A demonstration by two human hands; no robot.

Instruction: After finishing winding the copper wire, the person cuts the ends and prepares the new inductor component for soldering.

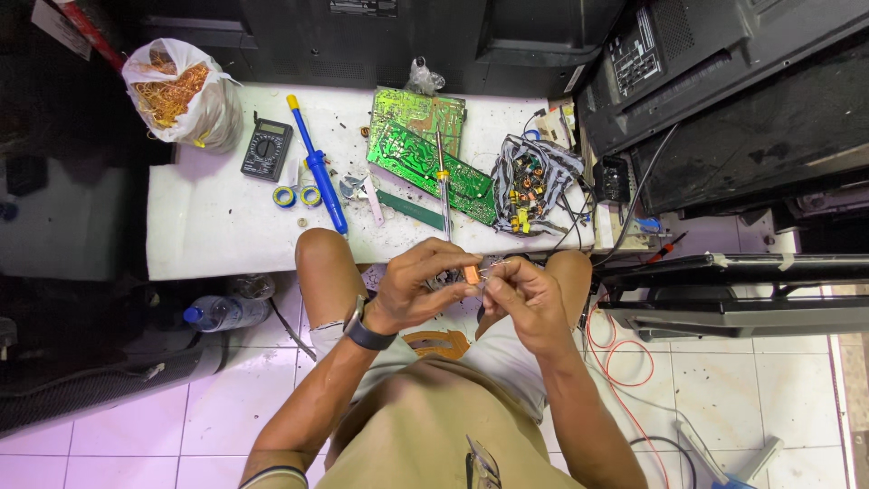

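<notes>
My left hand (418, 288): one, fingers pinched on one small orange part (471, 272), held above my knees, just in front of the white table (217, 226). A dark watch (367, 333) sits on that wrist.

My right hand (525, 301): one, fingertips closed against the same orange part from the other side; thin metal legs show between the two hands, too small to count.

On the table, counted:
- green circuit boards (418, 145): two, overlapping, one lying partly on the other.
- screwdriver (442, 181): one, lying across the boards.
- blue tool with yellow tip (319, 167): one, long, lying slantwise.
- tape rolls (297, 196): two, side by side, touching the blue tool.
- black meter (266, 149): one, left of the blue tool.
- plastic bag of copper wire (181, 91): one, at the far left corner.
- striped cloth holding loose small parts (529, 181): one, right of the boards.

On the floor: one plastic bottle (217, 312), lying on its side under the table's edge; one red wire (620, 353), looped beside my right knee.
</notes>
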